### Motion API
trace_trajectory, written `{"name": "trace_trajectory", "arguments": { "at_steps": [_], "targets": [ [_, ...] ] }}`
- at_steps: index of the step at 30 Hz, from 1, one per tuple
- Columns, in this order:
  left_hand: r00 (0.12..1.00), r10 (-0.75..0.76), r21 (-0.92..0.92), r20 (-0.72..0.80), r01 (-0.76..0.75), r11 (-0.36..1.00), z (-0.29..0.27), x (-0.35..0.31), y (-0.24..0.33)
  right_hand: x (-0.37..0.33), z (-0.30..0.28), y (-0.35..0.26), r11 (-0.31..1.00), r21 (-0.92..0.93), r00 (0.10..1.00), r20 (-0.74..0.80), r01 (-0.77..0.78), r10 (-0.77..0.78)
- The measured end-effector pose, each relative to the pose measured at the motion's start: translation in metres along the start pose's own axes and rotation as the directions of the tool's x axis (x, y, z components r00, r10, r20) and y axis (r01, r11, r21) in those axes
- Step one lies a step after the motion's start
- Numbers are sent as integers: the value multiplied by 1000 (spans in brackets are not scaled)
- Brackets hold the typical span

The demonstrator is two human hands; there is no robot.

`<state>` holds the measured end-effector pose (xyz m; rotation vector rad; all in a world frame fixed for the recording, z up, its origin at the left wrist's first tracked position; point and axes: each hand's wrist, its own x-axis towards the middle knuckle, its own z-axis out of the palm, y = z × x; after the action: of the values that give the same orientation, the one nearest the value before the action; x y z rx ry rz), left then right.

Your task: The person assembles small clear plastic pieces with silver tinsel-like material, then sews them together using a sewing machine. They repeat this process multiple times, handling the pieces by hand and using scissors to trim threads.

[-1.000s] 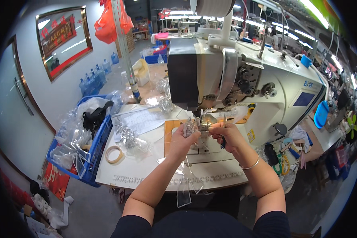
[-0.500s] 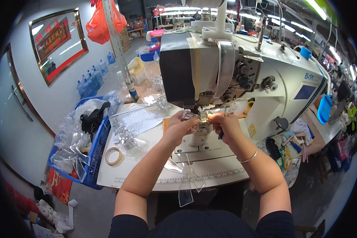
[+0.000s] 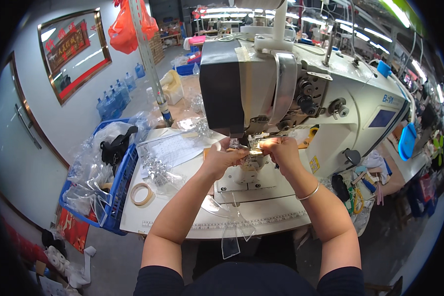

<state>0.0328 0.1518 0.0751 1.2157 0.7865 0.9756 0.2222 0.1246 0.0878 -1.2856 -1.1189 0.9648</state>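
Observation:
A large white and dark grey sewing machine (image 3: pixel 261 74) stands in front of me, its needle area lit. To the left of the needle, my left hand (image 3: pixel 223 160) is closed, thumb and fingers pinching a clear plastic piece (image 3: pixel 238 145). My right hand (image 3: pixel 282 153) is closed just right of the needle, fingertips at the lit spot under the presser foot; what they grip is too small and bright to make out. Clear plastic strips (image 3: pixel 230 246) with pale edging hang below the hands, over the table's front edge.
Left on the white table (image 3: pixel 133 217) lie a tape roll (image 3: pixel 141 194), a glittery pile of clear plastic pieces (image 3: pixel 158 170) and a printed sheet (image 3: pixel 175 149). A blue basket (image 3: pixel 126 190) full of plastic stands beside it. Yellow-handled scissors (image 3: pixel 309 137) rest against the machine.
Both hands stay by the needle with little movement. The right hand's fingers have turned slightly, and a dark item seen under them before is now mostly hidden. The view has shifted a little.

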Motion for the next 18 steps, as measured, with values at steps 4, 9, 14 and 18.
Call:
{"name": "trace_trajectory", "arguments": {
  "at_steps": [4, 9, 14, 18],
  "targets": [
    [1000, 13, -91, 3, -12, 996, -1, 1, -6, -2, -1, 0, 1000, 0, 1000, 9, 3, -3],
    [998, -49, -53, 35, 51, 997, -5, 6, -4, -2, -1, 3, 1000, 16, 1000, 12, -4, 3],
    [999, -33, -38, 20, 34, 999, -3, 4, -4, 0, -3, 2, 1000, 26, 1000, 30, -1, 0],
    [1000, -22, -73, -21, 20, 997, 0, 2, -9, -1, 0, -4, 1000, 8, 999, 33, -9, 9]
  ]
}}
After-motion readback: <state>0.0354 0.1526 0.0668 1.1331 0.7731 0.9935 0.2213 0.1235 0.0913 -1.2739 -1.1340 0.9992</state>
